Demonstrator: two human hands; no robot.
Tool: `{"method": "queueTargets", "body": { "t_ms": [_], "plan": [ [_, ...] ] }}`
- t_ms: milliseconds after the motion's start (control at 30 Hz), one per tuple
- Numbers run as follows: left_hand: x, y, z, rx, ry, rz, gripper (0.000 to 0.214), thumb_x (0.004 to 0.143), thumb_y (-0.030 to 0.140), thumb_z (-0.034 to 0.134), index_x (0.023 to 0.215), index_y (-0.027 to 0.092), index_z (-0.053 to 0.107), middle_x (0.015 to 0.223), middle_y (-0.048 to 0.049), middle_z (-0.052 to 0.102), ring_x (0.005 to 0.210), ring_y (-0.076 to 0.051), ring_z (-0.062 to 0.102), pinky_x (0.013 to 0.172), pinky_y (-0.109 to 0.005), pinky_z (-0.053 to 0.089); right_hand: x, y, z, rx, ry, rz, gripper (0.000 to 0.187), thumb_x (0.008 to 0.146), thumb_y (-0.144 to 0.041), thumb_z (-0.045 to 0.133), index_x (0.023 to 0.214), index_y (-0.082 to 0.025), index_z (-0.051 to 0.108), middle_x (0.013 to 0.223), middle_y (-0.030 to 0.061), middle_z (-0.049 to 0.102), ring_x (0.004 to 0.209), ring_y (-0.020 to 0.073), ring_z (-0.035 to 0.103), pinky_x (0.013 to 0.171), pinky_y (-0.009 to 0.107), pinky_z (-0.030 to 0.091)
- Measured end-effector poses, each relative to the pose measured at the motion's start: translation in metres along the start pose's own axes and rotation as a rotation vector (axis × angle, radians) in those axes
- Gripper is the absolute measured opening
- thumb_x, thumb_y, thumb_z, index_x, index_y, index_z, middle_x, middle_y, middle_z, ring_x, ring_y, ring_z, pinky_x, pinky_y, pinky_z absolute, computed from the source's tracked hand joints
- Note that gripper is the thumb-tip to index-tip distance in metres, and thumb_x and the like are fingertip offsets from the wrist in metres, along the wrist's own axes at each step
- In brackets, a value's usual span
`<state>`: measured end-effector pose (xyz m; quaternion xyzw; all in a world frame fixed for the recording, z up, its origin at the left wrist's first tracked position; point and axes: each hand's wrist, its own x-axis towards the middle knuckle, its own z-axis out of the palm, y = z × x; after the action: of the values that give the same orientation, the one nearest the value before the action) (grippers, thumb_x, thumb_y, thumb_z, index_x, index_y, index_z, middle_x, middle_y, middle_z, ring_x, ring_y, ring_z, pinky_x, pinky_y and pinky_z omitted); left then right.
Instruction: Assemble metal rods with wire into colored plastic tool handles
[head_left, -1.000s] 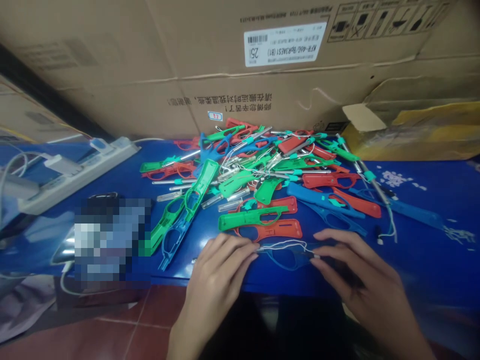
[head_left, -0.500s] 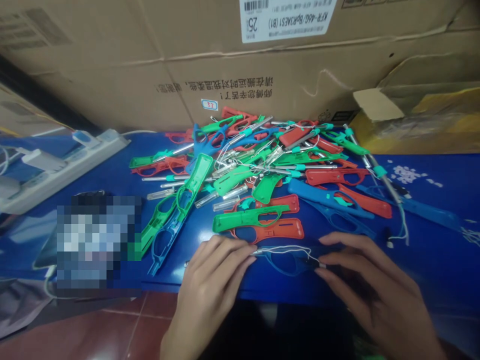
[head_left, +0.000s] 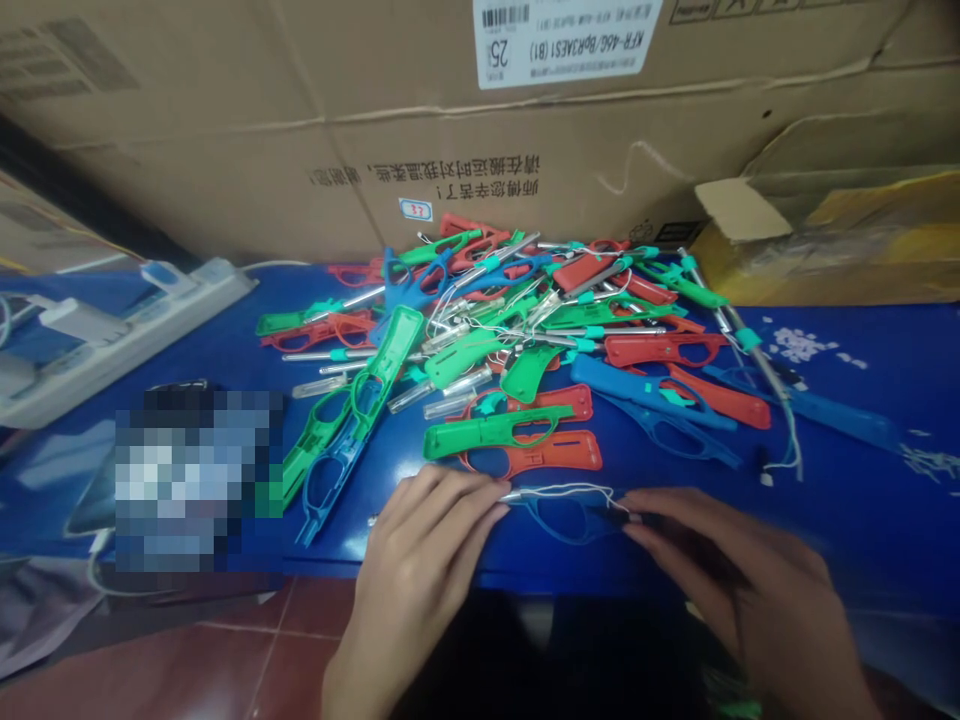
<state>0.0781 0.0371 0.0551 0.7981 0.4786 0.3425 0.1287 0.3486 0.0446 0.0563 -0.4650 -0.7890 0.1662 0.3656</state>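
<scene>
My left hand (head_left: 420, 550) is closed around a metal lighter tube (head_left: 513, 496), whose end shows at the fingertips. From that end a thin white wire (head_left: 566, 489) runs to the right. My right hand (head_left: 742, 560) pinches a small black igniter piece (head_left: 618, 515) at the wire's other end; the fingertips partly cover it. Under the wire, between both hands, lies a blue lighter handle half (head_left: 562, 527) with a finger loop. Just beyond are a green handle half (head_left: 480, 438) and a red handle half (head_left: 577, 452).
A heap of red, green and blue handle parts, metal tubes and clear tanks (head_left: 465, 382) covers the blue table's middle. Behind stands a large cardboard box (head_left: 262, 150). To the left are a power strip (head_left: 150, 330) and a pixelated patch. Small white bits (head_left: 796, 343) lie right.
My right thumb and index finger have drawn closer together at the igniter. The right hand has moved slightly left, while the left keeps its grip on the tube. The view has shifted a little.
</scene>
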Motion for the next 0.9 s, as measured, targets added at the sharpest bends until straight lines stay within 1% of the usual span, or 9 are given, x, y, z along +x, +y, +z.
{"method": "queueTargets", "body": {
  "t_ms": [67, 133, 333, 500, 567, 700, 800, 900],
  "plan": [
    [0.0, 0.0, 0.0, 0.0, -0.003, -0.001, 0.026, 0.098, 0.006, 0.066, 0.12, 0.02, 0.068, 0.11, -0.0044, 0.074, 0.099, -0.02, 0.062, 0.084, -0.036, 0.047, 0.001, 0.0, 0.0, -0.003, 0.006, -0.017, 0.014, 0.1, -0.024, 0.065, 0.112, -0.028, 0.07, 0.098, -0.0006, 0.079, 0.081, 0.0133, 0.078, 0.078, 0.021, 0.064],
    [0.0, 0.001, 0.0, -0.002, -0.005, -0.007, 0.026, 0.098, 0.007, 0.066, 0.121, 0.02, 0.068, 0.11, -0.0046, 0.074, 0.099, -0.02, 0.062, 0.084, -0.036, 0.047, 0.002, -0.001, 0.0, -0.003, 0.014, -0.031, 0.013, 0.099, -0.022, 0.065, 0.108, -0.029, 0.073, 0.099, -0.0002, 0.079, 0.081, 0.0145, 0.078, 0.079, 0.023, 0.065],
    [0.0, 0.001, -0.001, -0.014, -0.005, -0.01, 0.026, 0.098, 0.008, 0.067, 0.12, 0.021, 0.068, 0.109, -0.0038, 0.074, 0.098, -0.019, 0.061, 0.082, -0.035, 0.047, 0.002, 0.0, -0.001, 0.028, 0.01, -0.046, 0.016, 0.099, -0.021, 0.064, 0.105, -0.03, 0.076, 0.098, -0.002, 0.08, 0.079, 0.0131, 0.078, 0.073, 0.02, 0.065],
    [0.002, -0.001, -0.005, -0.102, -0.087, -0.04, 0.023, 0.1, 0.011, 0.065, 0.118, 0.024, 0.069, 0.11, -0.002, 0.073, 0.101, -0.019, 0.062, 0.085, -0.035, 0.047, -0.004, 0.001, 0.0, 0.005, 0.031, -0.034, 0.02, 0.099, -0.018, 0.065, 0.11, -0.032, 0.075, 0.1, -0.0031, 0.08, 0.08, 0.0126, 0.077, 0.075, 0.021, 0.065],
    [0.004, -0.002, -0.007, -0.118, -0.113, -0.067, 0.02, 0.1, 0.013, 0.065, 0.115, 0.025, 0.07, 0.111, -0.0015, 0.073, 0.101, -0.019, 0.063, 0.085, -0.035, 0.046, -0.005, 0.001, 0.0, -0.004, 0.033, -0.038, 0.023, 0.098, -0.016, 0.066, 0.111, -0.032, 0.075, 0.102, -0.0034, 0.079, 0.084, 0.0124, 0.078, 0.078, 0.022, 0.064],
    [0.01, -0.004, -0.008, -0.133, -0.157, -0.097, 0.015, 0.1, 0.016, 0.066, 0.109, 0.027, 0.071, 0.105, 0.0008, 0.073, 0.095, -0.018, 0.065, 0.081, -0.035, 0.047, -0.006, 0.003, 0.002, 0.005, 0.015, -0.031, 0.023, 0.097, -0.015, 0.067, 0.111, -0.031, 0.075, 0.103, -0.0033, 0.079, 0.086, 0.0132, 0.078, 0.081, 0.023, 0.064],
    [0.016, -0.005, -0.008, -0.147, -0.161, -0.114, 0.01, 0.099, 0.017, 0.068, 0.103, 0.026, 0.072, 0.101, 0.0005, 0.074, 0.092, -0.019, 0.067, 0.08, -0.036, 0.049, -0.005, 0.003, 0.003, 0.011, 0.02, -0.019, 0.022, 0.097, -0.017, 0.067, 0.111, -0.031, 0.076, 0.104, -0.0018, 0.08, 0.087, 0.0152, 0.078, 0.082, 0.025, 0.065],
    [0.021, -0.006, -0.009, -0.162, -0.188, -0.15, 0.009, 0.096, 0.016, 0.07, 0.096, 0.025, 0.072, 0.1, -0.0001, 0.074, 0.092, -0.02, 0.068, 0.08, -0.036, 0.052, -0.003, 0.003, 0.003, 0.019, 0.04, -0.036, 0.02, 0.097, -0.018, 0.067, 0.109, -0.03, 0.077, 0.103, -0.0008, 0.081, 0.087, 0.0161, 0.079, 0.083, 0.026, 0.065]
  ]
}}
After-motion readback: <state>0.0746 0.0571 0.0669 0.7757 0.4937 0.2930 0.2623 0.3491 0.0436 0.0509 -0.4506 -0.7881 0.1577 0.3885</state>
